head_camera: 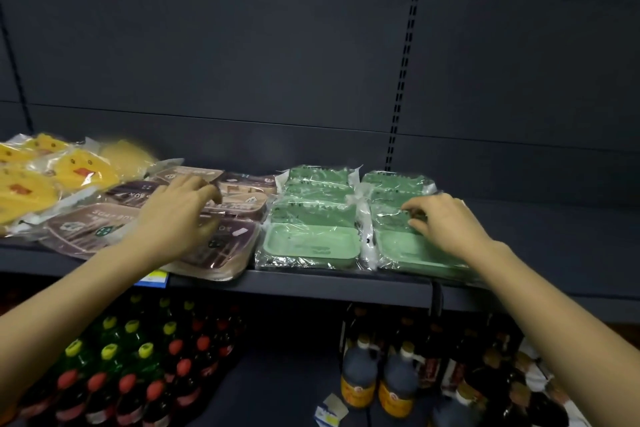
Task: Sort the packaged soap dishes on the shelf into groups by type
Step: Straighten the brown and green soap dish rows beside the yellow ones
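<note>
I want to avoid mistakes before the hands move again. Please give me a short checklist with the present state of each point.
1. Green dishes grouped in two neat rows: ok.
2. Brown dishes grouped: ok, but they overlap untidily.
3. Yellow dishes grouped at far left: ok, loosely piled.
4. Left hand on the brown group: ok; whether it grips a pack, cannot tell.
5. Right hand fingers on a green pack in the right row: ok; firm grip, cannot tell.
6. Front brown pack overhangs the shelf edge: not ok.
</note>
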{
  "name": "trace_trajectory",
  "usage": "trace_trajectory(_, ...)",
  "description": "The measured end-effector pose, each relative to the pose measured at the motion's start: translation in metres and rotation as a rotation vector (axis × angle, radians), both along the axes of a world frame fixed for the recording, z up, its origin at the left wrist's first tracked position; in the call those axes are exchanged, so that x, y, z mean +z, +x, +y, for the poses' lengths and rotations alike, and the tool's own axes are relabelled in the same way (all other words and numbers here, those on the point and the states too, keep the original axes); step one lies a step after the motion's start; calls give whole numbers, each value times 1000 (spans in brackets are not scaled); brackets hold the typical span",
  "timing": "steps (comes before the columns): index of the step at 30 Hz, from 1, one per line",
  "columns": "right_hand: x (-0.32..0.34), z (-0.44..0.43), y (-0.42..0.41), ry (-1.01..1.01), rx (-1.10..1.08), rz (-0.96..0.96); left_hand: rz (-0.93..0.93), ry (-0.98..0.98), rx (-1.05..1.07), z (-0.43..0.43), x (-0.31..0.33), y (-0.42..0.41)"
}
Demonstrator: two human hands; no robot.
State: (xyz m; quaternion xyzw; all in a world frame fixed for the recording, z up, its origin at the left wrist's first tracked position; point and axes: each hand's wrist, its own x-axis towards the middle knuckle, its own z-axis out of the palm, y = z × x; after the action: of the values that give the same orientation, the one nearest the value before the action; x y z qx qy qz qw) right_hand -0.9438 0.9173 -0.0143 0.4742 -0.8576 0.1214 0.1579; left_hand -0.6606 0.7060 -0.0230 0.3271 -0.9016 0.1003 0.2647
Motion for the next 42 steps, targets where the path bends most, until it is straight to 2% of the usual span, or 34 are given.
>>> trace_trajectory(7,13,16,-16,37,17,-14,14,81,-310,16,7,-47)
trace_trajectory(11,7,14,-18,29,-5,-58,-61,139,-340,11,6,-83)
trace_trajectory(16,3,9,-25,-49,-19,-131,-11,229,-433,-1,15,-104)
trace_trajectory(21,2,-4,-30,-59,18,-157,-57,197,-461,-6,14,-115)
trace_trajectory(25,3,-7,-39,1,30,-158,-137,214,-504,-16,21,-120)
trace_trajectory(29,15,-9,-40,156,82,-168,-193,365,-576,-26,35,-123)
trace_trajectory(32,31,-13,-47,119,114,-224,-56,387,-550,-36,40,-134)
trace_trajectory(34,35,-22,-64,46,93,-195,-30,321,-496,-45,39,-149)
trace_trajectory(37,34,-40,-90,77,5,-159,-154,166,-403,-61,35,-171)
trace_trajectory(42,28,-62,-115,163,10,-179,-224,188,-358,-77,29,-190)
